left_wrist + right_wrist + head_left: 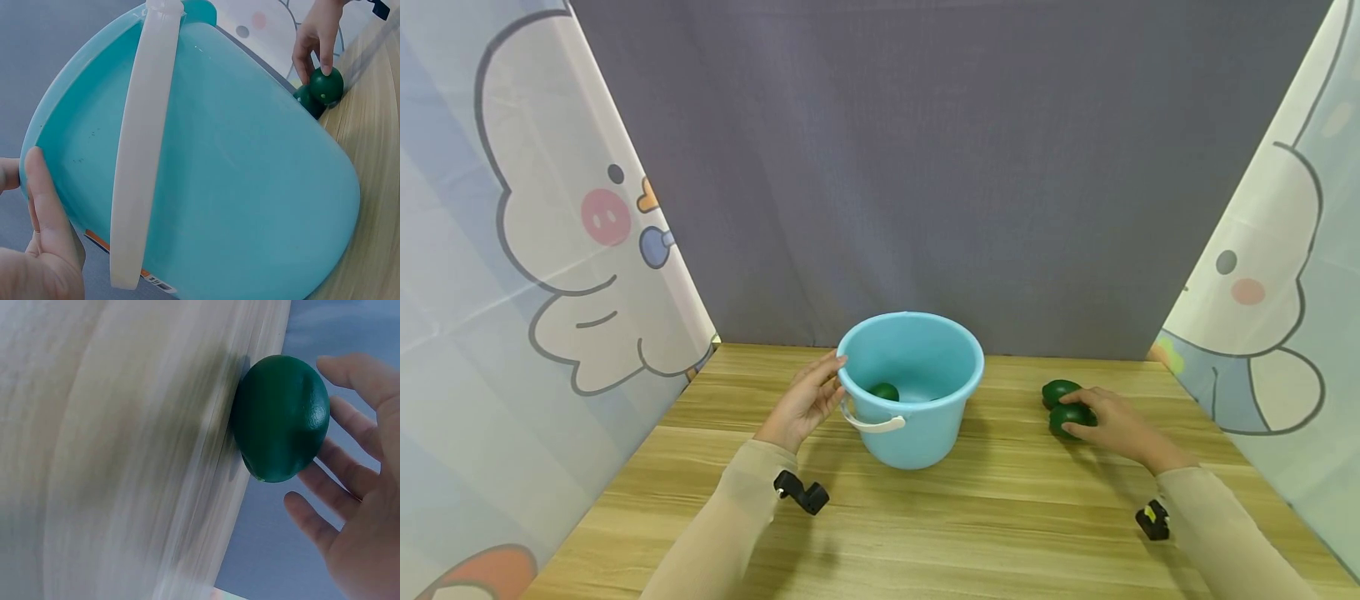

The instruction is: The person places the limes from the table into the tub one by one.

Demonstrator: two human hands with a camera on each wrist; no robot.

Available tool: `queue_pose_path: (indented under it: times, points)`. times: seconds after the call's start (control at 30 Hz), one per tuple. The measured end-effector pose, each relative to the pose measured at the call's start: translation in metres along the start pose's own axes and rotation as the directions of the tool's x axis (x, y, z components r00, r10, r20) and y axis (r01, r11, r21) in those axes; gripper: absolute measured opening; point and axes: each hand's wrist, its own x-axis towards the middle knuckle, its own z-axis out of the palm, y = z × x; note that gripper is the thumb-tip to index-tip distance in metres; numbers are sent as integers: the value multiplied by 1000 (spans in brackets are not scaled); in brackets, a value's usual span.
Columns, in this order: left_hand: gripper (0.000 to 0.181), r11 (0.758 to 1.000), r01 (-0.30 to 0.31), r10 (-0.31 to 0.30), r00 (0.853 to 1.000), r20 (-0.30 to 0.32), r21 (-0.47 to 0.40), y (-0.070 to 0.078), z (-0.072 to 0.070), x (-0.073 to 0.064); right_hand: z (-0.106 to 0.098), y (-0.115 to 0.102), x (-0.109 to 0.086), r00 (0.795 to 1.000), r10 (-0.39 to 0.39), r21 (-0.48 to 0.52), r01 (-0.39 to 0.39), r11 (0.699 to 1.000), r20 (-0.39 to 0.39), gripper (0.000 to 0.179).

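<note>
A light blue bucket [925, 433] stands on the table, its white handle [144, 156] hanging down the side. My left hand [808, 400] holds the bucket's rim at the left, thumb and fingers on either side of its edge. Inside the bucket lies a dark green fruit [886, 391]; the front wall partly hides it. To the right, my right hand [1108, 423] pinches the nearer of two smooth, oval, lime-like green fruits [281, 419], which still touches the tabletop. The other green fruit [1060, 392] lies right behind it, against the fingers.
Bare wooden tabletop [925, 533] shows in front of the bucket. A dark grey cloth [955, 167] hangs along the back edge. Printed cartoon curtains [580, 250] stand at both sides, the right one close to the fruits.
</note>
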Motion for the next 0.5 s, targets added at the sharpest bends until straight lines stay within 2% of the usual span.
queue_pose_path:
  times: [0.2,0.5]
  points:
    - [51,1000,1,-1,1000,0,1,0,0,1,3,5,0,1000,14,-32,-14,999,13,51]
    - [50,1000,1,-1,1000,-8,0,-1,-1,2,6,6,-1,999,26,-22,-25,999,37,56]
